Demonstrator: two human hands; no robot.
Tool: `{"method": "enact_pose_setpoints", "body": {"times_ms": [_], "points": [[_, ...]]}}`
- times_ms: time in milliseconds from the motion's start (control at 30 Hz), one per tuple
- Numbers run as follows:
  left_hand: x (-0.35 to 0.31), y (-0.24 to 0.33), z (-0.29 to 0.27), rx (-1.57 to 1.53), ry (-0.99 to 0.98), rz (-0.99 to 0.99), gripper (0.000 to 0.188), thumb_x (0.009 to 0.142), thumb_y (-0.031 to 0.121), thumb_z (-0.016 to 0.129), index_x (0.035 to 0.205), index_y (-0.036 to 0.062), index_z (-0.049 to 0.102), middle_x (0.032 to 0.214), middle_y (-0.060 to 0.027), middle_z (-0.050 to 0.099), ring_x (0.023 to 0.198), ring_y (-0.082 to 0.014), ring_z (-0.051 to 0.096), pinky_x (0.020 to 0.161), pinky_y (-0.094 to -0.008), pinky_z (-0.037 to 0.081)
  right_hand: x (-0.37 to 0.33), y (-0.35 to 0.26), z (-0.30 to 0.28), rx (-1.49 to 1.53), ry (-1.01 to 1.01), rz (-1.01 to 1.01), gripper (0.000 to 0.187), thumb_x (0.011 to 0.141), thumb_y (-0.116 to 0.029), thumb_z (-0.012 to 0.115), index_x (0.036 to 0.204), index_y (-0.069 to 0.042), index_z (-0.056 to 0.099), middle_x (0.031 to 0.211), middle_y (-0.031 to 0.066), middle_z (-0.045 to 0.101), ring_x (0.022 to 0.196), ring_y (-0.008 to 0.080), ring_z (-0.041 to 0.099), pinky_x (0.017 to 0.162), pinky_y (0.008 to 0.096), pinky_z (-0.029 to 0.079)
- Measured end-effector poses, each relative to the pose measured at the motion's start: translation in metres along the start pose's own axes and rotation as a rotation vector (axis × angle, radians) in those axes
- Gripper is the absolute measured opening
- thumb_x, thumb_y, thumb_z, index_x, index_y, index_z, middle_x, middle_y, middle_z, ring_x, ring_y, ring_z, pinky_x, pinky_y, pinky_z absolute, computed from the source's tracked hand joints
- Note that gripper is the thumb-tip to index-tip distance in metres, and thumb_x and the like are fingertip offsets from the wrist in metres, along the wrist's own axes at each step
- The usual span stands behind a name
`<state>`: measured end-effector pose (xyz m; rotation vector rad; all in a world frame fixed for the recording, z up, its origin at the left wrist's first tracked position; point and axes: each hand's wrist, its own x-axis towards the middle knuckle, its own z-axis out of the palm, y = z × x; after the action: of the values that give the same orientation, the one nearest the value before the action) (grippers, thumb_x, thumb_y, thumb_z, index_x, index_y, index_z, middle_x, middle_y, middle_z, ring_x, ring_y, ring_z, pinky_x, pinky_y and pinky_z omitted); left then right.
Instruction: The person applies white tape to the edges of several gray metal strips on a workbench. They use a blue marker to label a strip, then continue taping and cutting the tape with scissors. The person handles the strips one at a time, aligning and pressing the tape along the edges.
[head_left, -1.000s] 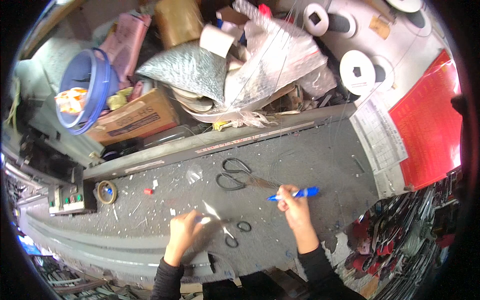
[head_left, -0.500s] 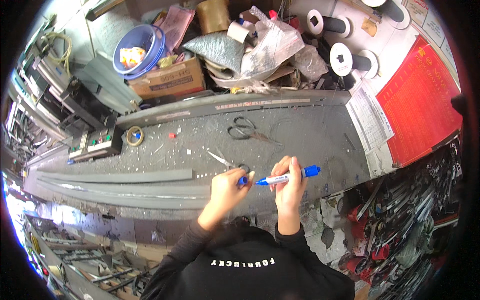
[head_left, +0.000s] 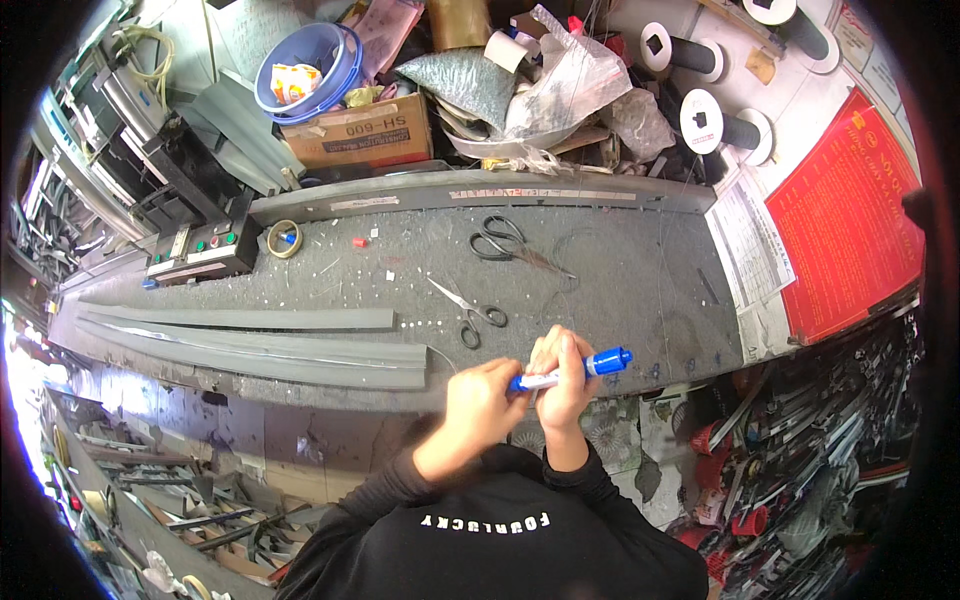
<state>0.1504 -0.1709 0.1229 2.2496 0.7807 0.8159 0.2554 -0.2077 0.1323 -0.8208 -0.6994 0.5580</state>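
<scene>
Blue and white, the marker (head_left: 606, 362) is lying between both hands, by the front edge of the table (head_left: 640, 300) in this view. The right hand (head_left: 562, 388) is holding it by the barrel, its fingers pinching, with the blue rear end projecting rightward. The left hand (head_left: 482, 405) is gripping the opposite end, its fingers pinching the blue cap (head_left: 516, 384); how far the cap is seated is not showing. Beyond the hands, small scissors (head_left: 466, 305) are resting on the table, and large scissors (head_left: 521, 254) are lying farther back. Grey strips (head_left: 360, 365) are extending leftward. Tape (head_left: 273, 246) is resting beside the control box (head_left: 210, 255).
</scene>
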Motion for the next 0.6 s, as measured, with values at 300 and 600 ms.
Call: {"method": "enact_pose_setpoints", "body": {"times_ms": [300, 600], "points": [[-0.036, 0.002, 0.000, -0.291, -0.162, -0.367, 0.014, 0.075, 0.012, 0.066, 0.072, -0.0017, 0.062, 0.063, -0.0191, 0.058, 0.056, -0.0306, 0.061, 0.054, -0.0390, 0.045, -0.025, 0.013, -0.015, 0.207, -0.325, 0.311, 0.039, 0.095, -0.016, 0.050, 0.058, -0.003, 0.046, 0.058, 0.0032, 0.047, 0.051, 0.0093, 0.045, 0.050, 0.0253, 0.037], [-0.065, -0.080, -0.027, -0.424, -0.559, -0.423, 0.042, 0.084, 0.036, 0.074, 0.099, 0.0015, 0.056, 0.071, -0.0005, 0.058, 0.063, -0.0089, 0.054, 0.060, -0.0261, 0.046, -0.006, 0.105, -0.026, -0.396, -0.391, 1.050, 0.042, 0.091, -0.044, 0.062, 0.068, -0.008, 0.062, 0.060, 0.0049, 0.063, 0.042, 0.0074, 0.047, 0.039, 0.0231, 0.030]]}}
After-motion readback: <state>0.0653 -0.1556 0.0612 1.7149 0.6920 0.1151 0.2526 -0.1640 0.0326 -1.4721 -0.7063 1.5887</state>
